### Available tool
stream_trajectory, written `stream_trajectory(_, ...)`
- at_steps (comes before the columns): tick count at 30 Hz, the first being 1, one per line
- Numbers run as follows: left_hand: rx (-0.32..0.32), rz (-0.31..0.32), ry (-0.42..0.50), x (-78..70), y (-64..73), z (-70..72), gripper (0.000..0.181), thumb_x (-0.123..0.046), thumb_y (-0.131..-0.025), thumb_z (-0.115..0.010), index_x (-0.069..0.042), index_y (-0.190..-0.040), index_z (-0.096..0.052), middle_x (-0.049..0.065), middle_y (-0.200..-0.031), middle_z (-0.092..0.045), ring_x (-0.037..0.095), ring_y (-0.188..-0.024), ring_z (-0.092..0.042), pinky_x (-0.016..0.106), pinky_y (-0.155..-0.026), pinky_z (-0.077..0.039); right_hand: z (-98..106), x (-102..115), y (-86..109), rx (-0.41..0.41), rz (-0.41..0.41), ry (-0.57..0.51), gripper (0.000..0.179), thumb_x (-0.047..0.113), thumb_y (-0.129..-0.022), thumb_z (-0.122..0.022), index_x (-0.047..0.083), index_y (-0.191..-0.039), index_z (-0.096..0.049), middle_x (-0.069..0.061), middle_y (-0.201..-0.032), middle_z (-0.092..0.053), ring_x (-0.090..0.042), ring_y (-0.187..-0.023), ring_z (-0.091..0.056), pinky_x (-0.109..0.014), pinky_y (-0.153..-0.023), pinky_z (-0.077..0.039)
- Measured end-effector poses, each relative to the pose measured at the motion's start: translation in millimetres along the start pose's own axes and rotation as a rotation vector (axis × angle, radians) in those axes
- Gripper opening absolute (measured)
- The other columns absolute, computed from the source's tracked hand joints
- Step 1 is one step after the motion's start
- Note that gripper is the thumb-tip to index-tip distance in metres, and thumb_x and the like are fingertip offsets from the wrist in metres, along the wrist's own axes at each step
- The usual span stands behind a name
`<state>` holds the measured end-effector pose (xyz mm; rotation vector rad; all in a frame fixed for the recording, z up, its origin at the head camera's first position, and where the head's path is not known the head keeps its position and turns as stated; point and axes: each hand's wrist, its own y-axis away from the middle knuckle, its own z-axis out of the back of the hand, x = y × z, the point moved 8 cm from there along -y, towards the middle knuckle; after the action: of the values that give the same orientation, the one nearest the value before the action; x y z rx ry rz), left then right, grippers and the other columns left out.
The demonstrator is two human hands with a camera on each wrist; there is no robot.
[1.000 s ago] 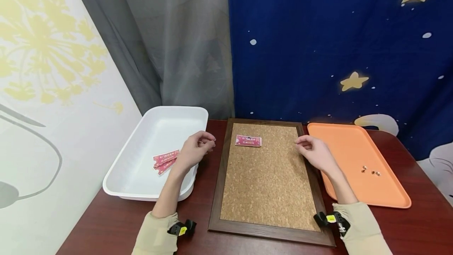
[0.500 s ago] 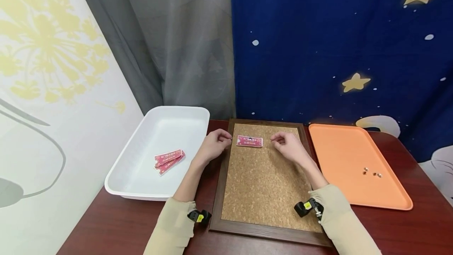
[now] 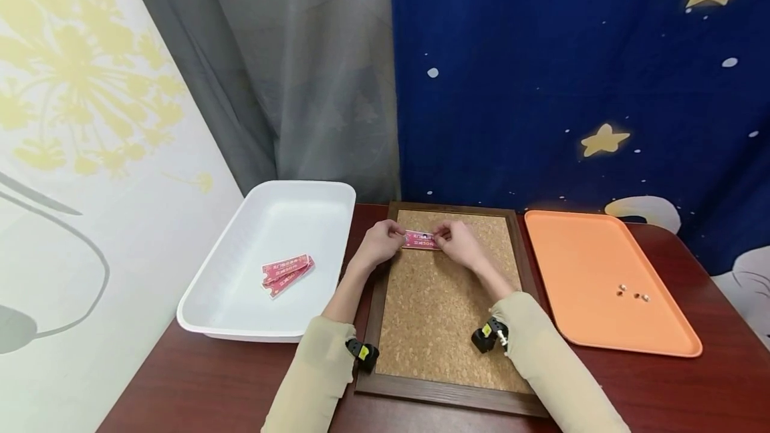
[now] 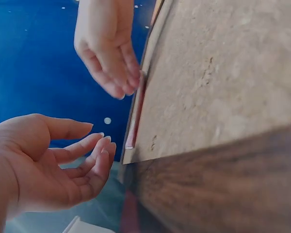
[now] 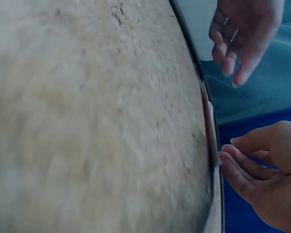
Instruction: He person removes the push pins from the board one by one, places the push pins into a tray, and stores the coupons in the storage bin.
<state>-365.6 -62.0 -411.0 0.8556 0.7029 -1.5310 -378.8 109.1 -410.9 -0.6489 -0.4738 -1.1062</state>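
Note:
A pink printed coupon (image 3: pixel 419 240) lies near the top left of the wood-framed corkboard (image 3: pixel 445 326), with a small dark spot near its upper middle. At its left end is my left hand (image 3: pixel 380 244), fingers loosely bent; in the left wrist view a gap shows between these fingertips and the coupon (image 4: pixel 136 121). My right hand (image 3: pixel 458 243) overlaps the coupon's right end. Seen from the right wrist, its relaxed fingertips (image 5: pixel 224 154) are right at the edge of the coupon (image 5: pixel 209 121), the thumb held a little apart. Neither hand grips anything.
To the left stands a white plastic tub (image 3: pixel 240 272) with overlapping pink coupons (image 3: pixel 287 271) in it. An orange tray (image 3: pixel 592 246) on the right carries several small metallic pushpins (image 3: pixel 637 296). Curtains (image 3: pixel 511 85) hang behind the dark red table (image 3: pixel 180 379).
My left hand has moved right, away from the tub, to the coupon's left end. My right hand has moved left across the corkboard to its right end. The coupon stays in place.

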Motion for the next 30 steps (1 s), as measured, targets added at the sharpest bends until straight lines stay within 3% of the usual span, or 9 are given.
stream_trajectory(12,-0.023,0.109,-0.040,15.3,-18.8,-11.0,0.019,-0.006,-0.090,-0.065,0.002,-0.108,-0.066,0.015,-0.103,-0.063,0.024,-0.086,-0.054,0.033,-0.071,-0.046,-15,-11,-11.5,-0.026,-0.106,0.033,0.010,-0.002,-0.084,-0.067,-0.003,-0.092,-0.072,-0.010,-0.084,-0.072,-0.021,-0.079,-0.065,-0.032,-0.074,-0.051)
stream_trajectory(19,-0.021,0.133,0.027,19.6,-26.0,-11.9,0.021,-0.006,-0.091,-0.067,0.005,-0.108,-0.068,0.017,-0.108,-0.065,0.022,-0.087,-0.054,0.030,-0.070,-0.046,-16,-12,-15.8,-0.043,-0.154,0.043,0.008,0.001,-0.083,-0.070,0.001,-0.090,-0.074,-0.005,-0.079,-0.070,-0.018,-0.076,-0.061,-0.030,-0.073,-0.047)
stream_trajectory(30,-0.011,0.139,0.120,25.2,-28.6,-13.9,0.013,-0.005,-0.091,-0.066,0.004,-0.100,-0.067,0.013,-0.099,-0.065,0.017,-0.074,-0.051,0.025,-0.061,-0.040,-18,-19,-20.7,-0.040,-0.209,0.061,0.004,0.007,-0.085,-0.069,0.005,-0.082,-0.072,0.001,-0.071,-0.063,-0.013,-0.069,-0.054,-0.028,-0.067,-0.044)
